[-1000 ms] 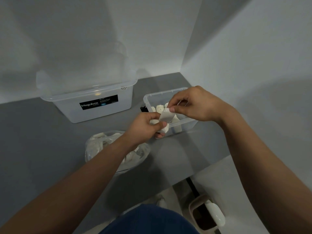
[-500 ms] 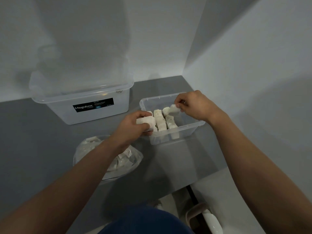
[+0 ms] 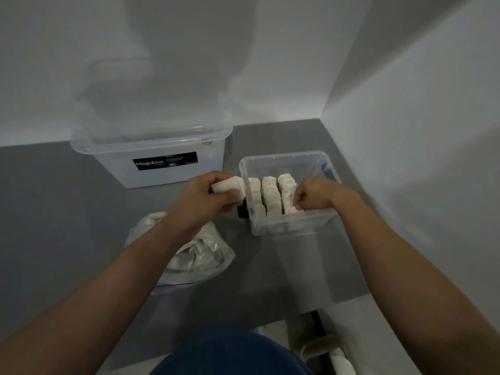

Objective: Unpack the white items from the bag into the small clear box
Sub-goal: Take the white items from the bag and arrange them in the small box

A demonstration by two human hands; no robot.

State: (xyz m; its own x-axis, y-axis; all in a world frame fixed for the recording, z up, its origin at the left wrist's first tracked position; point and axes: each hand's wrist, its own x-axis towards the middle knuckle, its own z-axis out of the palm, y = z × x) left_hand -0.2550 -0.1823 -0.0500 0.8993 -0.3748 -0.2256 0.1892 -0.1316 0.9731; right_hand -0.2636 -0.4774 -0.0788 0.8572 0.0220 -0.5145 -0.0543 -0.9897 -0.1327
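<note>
The small clear box (image 3: 322,220) stands on the grey table, right of centre, with three rows of white items (image 3: 272,196) standing upright inside. My left hand (image 3: 208,197) hovers just left of the box and is shut on a stack of white items (image 3: 228,184). My right hand (image 3: 313,194) reaches into the box and pinches one white item (image 3: 290,211) at the near end of the right row. The clear plastic bag (image 3: 200,255) lies under my left forearm with more white items in it.
A large clear Megabox tub (image 3: 151,155) stands at the back left against the wall. Walls close off the back and right sides. A small black object (image 3: 242,211) sits at the small box's left side. The table's front edge lies near my body.
My right hand has dropped lower into the box, carrying its white item to the near end of the right row. My left hand stayed beside the box with its stack.
</note>
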